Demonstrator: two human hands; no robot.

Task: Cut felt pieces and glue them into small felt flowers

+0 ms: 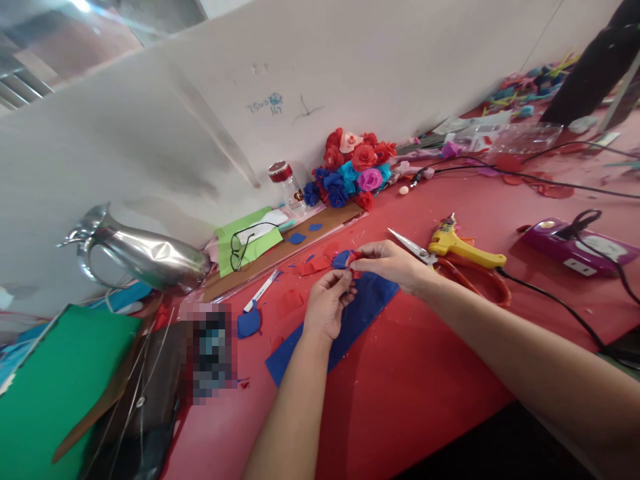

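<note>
Blue felt petal (343,259) — pinched, both hands

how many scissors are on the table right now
2. One pair of scissors with red handles lies beside the yellow glue gun, by the right hand. A black-handled pair rests on the purple box. Clutter may hide others.

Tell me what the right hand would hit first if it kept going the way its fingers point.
The right hand points left at the blue and red flower piece it pinches together with the left hand. Beyond that, probably the red scraps, though depth is unclear.
</note>
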